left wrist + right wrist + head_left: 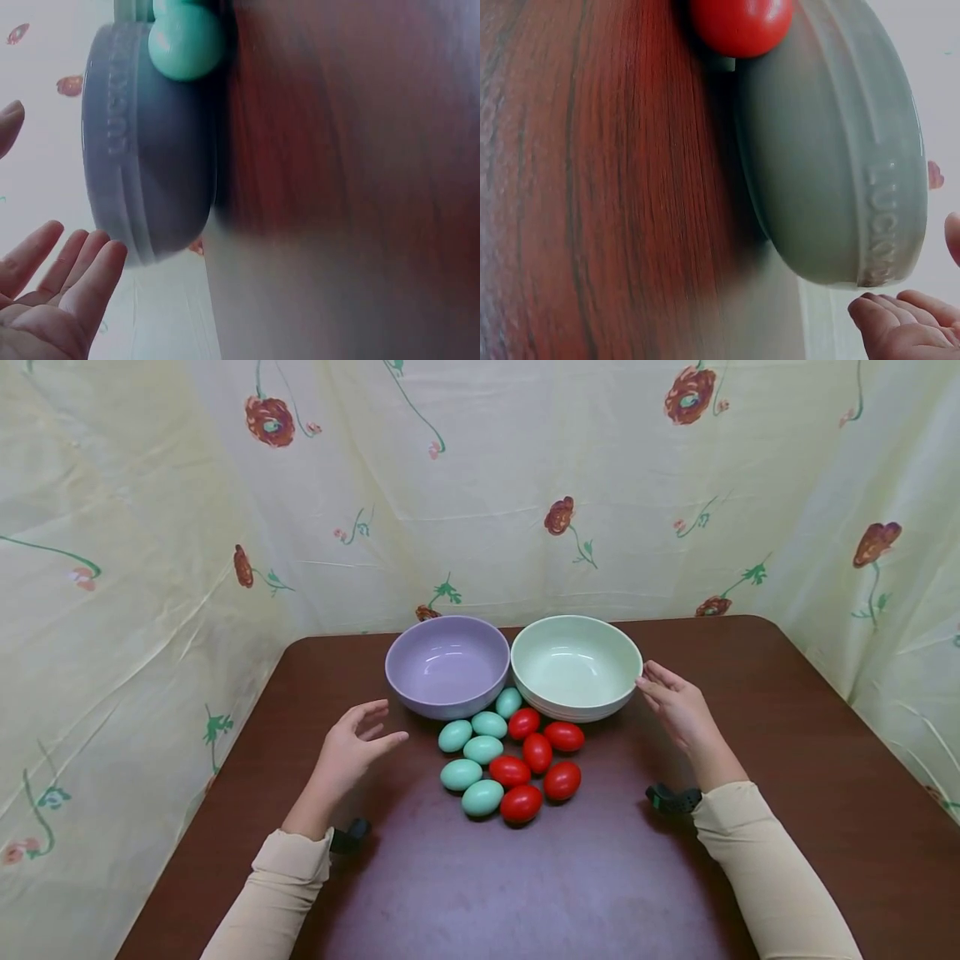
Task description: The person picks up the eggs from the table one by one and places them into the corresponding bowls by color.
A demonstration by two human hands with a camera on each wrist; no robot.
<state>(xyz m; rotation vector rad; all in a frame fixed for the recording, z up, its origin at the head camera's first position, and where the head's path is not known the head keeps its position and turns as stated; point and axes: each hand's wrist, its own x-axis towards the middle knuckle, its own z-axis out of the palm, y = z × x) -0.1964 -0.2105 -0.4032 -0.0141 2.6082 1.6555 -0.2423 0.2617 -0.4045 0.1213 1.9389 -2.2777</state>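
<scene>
A purple bowl [447, 702] and a pale green bowl [576, 703] stand side by side at the back of the table. In front of them lie several mint-green eggs [461, 774] on the left and several red eggs [562, 781] on the right. My left hand [352, 749], fingers loosely bent and holding nothing, hovers left of the purple bowl [172, 165]. Beside the pale green bowl's right rim is my right hand [681, 710], also holding nothing. In the right wrist view its fingers [877, 315] come close to the bowl; I cannot tell whether they touch.
The dark brown wooden table [750, 693] reaches back to a flowered curtain [480, 485], which also hangs along both sides. A dark strap with a small device [671, 799] sits on the right wrist, and another [349, 835] on the left.
</scene>
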